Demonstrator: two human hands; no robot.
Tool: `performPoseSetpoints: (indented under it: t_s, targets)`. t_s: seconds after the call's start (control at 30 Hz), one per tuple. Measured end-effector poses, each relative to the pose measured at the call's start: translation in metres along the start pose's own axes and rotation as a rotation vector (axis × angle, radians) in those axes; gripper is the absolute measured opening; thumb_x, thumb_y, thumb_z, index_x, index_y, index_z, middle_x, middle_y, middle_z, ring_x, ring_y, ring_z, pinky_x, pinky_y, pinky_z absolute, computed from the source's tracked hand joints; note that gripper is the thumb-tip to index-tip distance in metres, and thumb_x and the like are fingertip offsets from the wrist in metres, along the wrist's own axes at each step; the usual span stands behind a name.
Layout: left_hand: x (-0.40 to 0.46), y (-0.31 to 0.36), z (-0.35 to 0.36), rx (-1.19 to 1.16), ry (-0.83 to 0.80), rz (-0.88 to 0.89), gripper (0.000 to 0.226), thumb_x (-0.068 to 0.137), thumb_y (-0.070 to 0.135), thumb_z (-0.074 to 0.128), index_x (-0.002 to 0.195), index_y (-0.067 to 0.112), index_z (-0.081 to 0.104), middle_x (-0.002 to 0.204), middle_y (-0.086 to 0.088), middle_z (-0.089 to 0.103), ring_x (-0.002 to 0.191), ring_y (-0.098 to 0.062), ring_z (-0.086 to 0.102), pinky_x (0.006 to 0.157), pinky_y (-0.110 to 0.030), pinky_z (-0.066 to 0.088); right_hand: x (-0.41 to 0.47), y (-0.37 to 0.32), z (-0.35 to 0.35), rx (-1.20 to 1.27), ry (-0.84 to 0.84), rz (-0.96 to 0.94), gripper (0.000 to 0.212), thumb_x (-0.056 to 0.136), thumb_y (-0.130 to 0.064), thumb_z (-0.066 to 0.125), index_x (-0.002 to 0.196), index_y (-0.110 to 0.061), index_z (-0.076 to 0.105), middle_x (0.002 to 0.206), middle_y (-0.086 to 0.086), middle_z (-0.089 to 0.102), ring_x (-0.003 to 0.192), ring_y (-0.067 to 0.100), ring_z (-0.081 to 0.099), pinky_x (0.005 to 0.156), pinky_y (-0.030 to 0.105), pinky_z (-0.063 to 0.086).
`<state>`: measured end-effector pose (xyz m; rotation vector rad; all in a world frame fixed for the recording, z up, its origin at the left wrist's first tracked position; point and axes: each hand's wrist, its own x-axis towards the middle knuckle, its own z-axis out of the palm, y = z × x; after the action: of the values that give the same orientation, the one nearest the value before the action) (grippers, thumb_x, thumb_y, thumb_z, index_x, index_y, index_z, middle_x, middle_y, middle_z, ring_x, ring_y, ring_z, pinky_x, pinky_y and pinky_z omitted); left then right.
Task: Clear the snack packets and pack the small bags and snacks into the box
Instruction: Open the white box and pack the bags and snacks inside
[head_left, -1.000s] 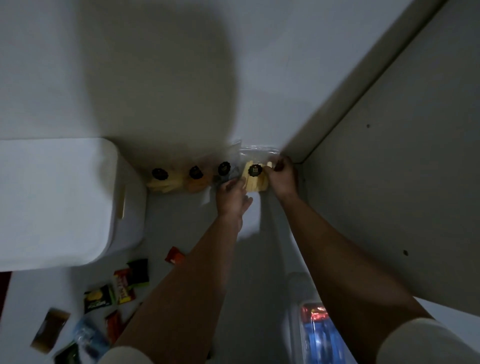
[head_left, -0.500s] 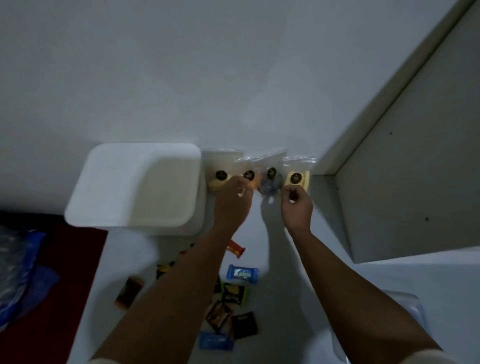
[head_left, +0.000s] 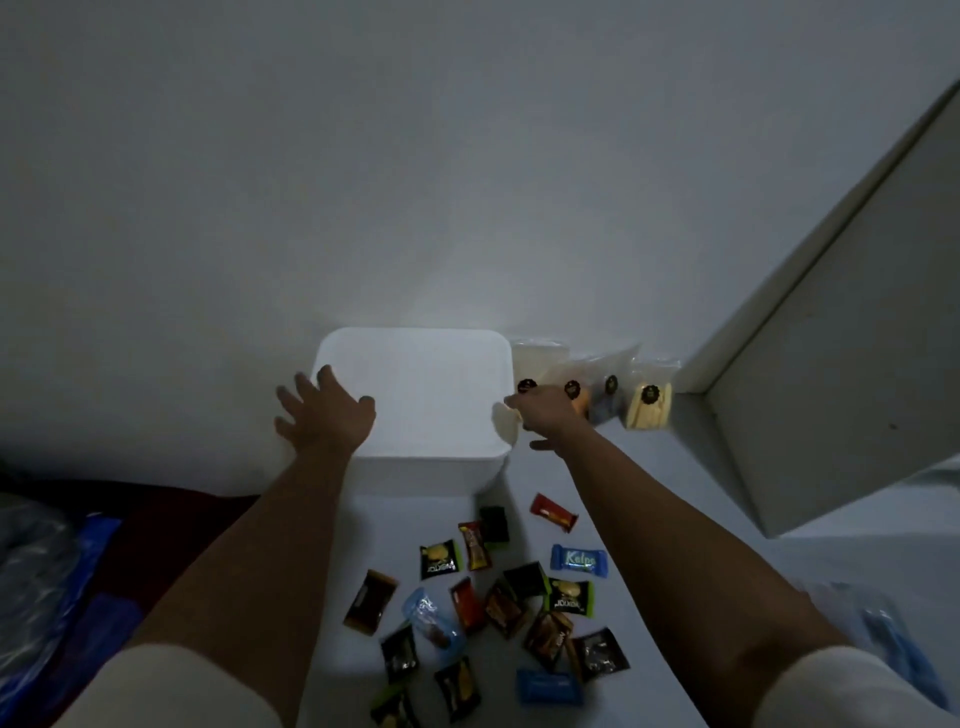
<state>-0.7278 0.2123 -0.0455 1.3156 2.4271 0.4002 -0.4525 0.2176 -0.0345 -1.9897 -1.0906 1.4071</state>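
A white lidded box (head_left: 431, 395) stands against the wall on a white table. My left hand (head_left: 324, 415) lies on the lid's left edge with fingers spread. My right hand (head_left: 545, 415) is at the box's right side by its handle opening, fingers loosely curled, holding nothing that I can see. To the right of the box, several small clear bags (head_left: 647, 402) with black round stickers lean against the wall. Several snack packets (head_left: 498, 603) lie scattered on the table in front of the box, among them a blue one (head_left: 578, 559) and a red one (head_left: 553, 512).
A grey panel (head_left: 831, 374) rises at the right beside the bags. A dark red surface and blue plastic wrap (head_left: 57, 587) lie left of the table. Clear plastic with blue items (head_left: 893, 639) sits at the lower right.
Both hands left the small bags and moved left to the box; the left hand now lies on the lid, the right is at its side. The view pulled back and shows more packets.
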Motion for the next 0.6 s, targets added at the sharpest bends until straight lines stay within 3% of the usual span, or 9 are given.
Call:
performPoseSetpoints:
  t_s: [0.1,0.27,0.33,0.37,0.43,0.47,0.6]
  targets:
    - [0.015,-0.029,-0.005,-0.297,-0.138,-0.062,0.078,0.09,0.036,0.065,0.154,0.008,0.031,0.155,-0.019,0.04,0.143,-0.039,0.039,0.116,-0.048,0.036,-0.004,0.001,0.016,0.006,0.008,0.043,0.036,0.092,-0.024,0.069,0.122,-0.006,0.062,0.122,0.014,0.061,0.112,0.032,0.059,0.087,0.047,0.059]
    - [0.014,-0.04,-0.017,-0.641,-0.037,-0.155,0.056,0.09,0.027,0.067,0.139,0.007,0.05,0.137,-0.014,0.06,0.125,-0.033,0.057,0.102,-0.036,0.043,-0.006,0.001,0.029,-0.088,0.107,-0.048,0.032,0.095,-0.017,0.066,0.122,0.0,0.068,0.123,0.016,0.066,0.1,0.025,0.061,0.078,0.03,0.05]
    - [0.013,-0.038,-0.02,-0.701,-0.018,-0.161,0.053,0.088,0.028,0.067,0.135,0.009,0.05,0.133,-0.012,0.06,0.121,-0.034,0.058,0.099,-0.037,0.045,0.003,0.003,0.029,-0.075,0.169,-0.062,0.032,0.098,-0.015,0.057,0.125,-0.003,0.069,0.124,0.012,0.067,0.111,0.024,0.062,0.089,0.027,0.05]
    - [0.012,-0.036,-0.022,-0.708,-0.004,-0.163,0.053,0.087,0.029,0.068,0.133,0.01,0.05,0.133,-0.013,0.059,0.121,-0.036,0.058,0.099,-0.039,0.046,0.006,0.003,0.031,-0.024,0.223,-0.052,0.031,0.095,-0.013,0.056,0.12,-0.002,0.071,0.117,0.011,0.067,0.107,0.024,0.062,0.09,0.028,0.052]
    - [0.011,-0.029,-0.027,-0.679,0.04,-0.179,0.051,0.086,0.03,0.067,0.131,0.012,0.05,0.134,-0.016,0.054,0.12,-0.039,0.056,0.099,-0.044,0.047,-0.004,-0.002,0.037,-0.061,0.317,-0.087,0.025,0.089,-0.008,0.056,0.107,0.001,0.07,0.103,0.013,0.066,0.093,0.025,0.06,0.078,0.031,0.05]
    - [0.009,-0.026,-0.029,-0.657,0.063,-0.186,0.05,0.086,0.028,0.066,0.131,0.013,0.05,0.136,-0.017,0.052,0.12,-0.04,0.056,0.098,-0.045,0.047,-0.013,-0.005,0.039,-0.049,0.367,-0.117,0.026,0.089,-0.005,0.055,0.11,0.001,0.069,0.105,0.015,0.066,0.094,0.027,0.059,0.078,0.032,0.049]
    - [0.003,-0.009,-0.041,-0.688,0.123,-0.165,0.048,0.093,0.018,0.058,0.14,0.013,0.052,0.142,-0.018,0.046,0.117,-0.04,0.059,0.099,-0.044,0.049,-0.03,-0.012,0.039,0.167,0.44,-0.175,0.051,0.093,0.001,0.049,0.143,-0.004,0.053,0.141,0.016,0.058,0.126,0.032,0.057,0.102,0.033,0.047]
